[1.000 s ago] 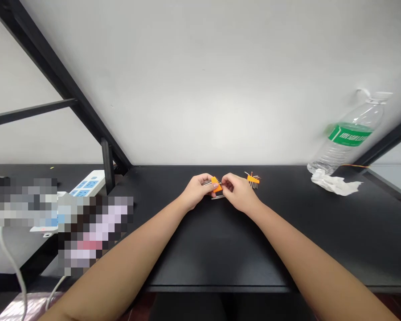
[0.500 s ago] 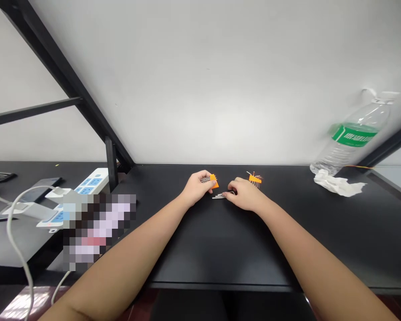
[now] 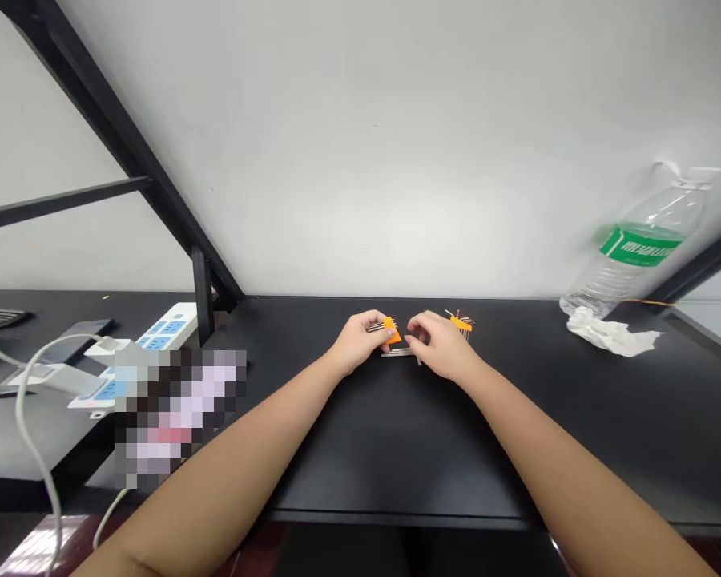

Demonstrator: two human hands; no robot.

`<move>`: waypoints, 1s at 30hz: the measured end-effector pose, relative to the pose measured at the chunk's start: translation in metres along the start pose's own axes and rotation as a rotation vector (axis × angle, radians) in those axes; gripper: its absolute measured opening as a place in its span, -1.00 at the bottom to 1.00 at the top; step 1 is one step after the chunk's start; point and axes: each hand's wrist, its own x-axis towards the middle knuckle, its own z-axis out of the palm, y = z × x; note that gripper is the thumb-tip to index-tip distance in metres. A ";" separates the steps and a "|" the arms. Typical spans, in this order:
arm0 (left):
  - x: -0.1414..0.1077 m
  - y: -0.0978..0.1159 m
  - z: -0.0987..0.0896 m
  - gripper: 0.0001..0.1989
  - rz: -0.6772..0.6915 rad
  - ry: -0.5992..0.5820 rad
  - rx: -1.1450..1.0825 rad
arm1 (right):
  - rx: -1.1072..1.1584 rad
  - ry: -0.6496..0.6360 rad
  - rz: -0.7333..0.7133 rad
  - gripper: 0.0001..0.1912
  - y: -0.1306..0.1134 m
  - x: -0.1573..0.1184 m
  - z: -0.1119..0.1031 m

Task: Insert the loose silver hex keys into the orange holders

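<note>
My left hand [image 3: 357, 343] is closed around an orange hex key holder [image 3: 392, 329], with several thin metal keys sticking out of it toward my palm. Below and between the hands, loose hex keys [image 3: 396, 353] lie on the black desk. My right hand [image 3: 438, 343] is just right of them, thumb and forefinger curled close together; whatever sits between the fingertips is too small to make out. Partly behind the right hand stands a second orange holder [image 3: 461, 324] with several metal keys through it, some copper-coloured.
On the black desk [image 3: 396, 449], a clear bottle [image 3: 637, 248] with a green label leans at the right, beside crumpled tissue [image 3: 613, 332]. A white power strip [image 3: 162, 332] with cables, a phone [image 3: 75, 340] and a blurred-out item lie left, near a black metal frame [image 3: 201, 288].
My right fingers have lifted slightly off the loose keys, and one key's end now points toward me below the hand. The left hand has shifted slightly right, tilting the holder.
</note>
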 end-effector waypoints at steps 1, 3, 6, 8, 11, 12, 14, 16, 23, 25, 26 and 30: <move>-0.001 0.000 0.001 -0.73 -0.001 -0.024 -0.020 | 0.054 0.033 -0.024 -0.94 -0.001 0.001 0.001; -0.002 0.002 0.003 -0.72 -0.004 -0.067 -0.047 | 0.142 0.058 -0.074 -0.92 -0.004 0.002 0.004; -0.004 0.004 0.004 -0.72 -0.008 -0.093 -0.059 | 0.208 0.077 -0.073 -0.92 -0.007 0.003 0.010; -0.004 0.005 0.004 -0.73 -0.011 -0.077 -0.038 | 0.258 0.088 -0.035 -0.95 -0.007 0.003 0.011; -0.001 0.004 0.000 -0.76 -0.013 0.002 0.051 | 0.303 0.111 0.078 -0.82 -0.002 0.005 0.008; 0.000 0.003 -0.001 -0.77 -0.011 0.036 0.092 | 0.284 0.121 0.129 -0.80 0.001 0.006 0.006; 0.002 0.001 -0.004 -0.80 0.001 0.095 0.151 | 0.192 0.117 0.224 -0.81 0.009 0.007 0.001; 0.004 -0.001 -0.006 -0.80 0.018 0.125 0.154 | 0.058 0.041 0.265 -0.83 0.016 0.007 -0.004; 0.004 -0.003 -0.005 -0.78 0.021 0.118 0.099 | -0.172 -0.197 0.153 -0.87 0.014 0.002 -0.004; 0.003 -0.002 -0.004 -0.77 0.019 0.111 0.091 | -0.170 -0.222 0.131 -0.92 0.010 -0.001 -0.002; 0.003 -0.001 -0.004 -0.77 0.018 0.108 0.088 | -0.172 -0.232 0.116 -0.94 0.009 -0.002 -0.002; 0.002 0.001 -0.003 -0.76 0.013 0.083 0.093 | -0.192 -0.248 0.071 -0.93 0.003 -0.004 -0.001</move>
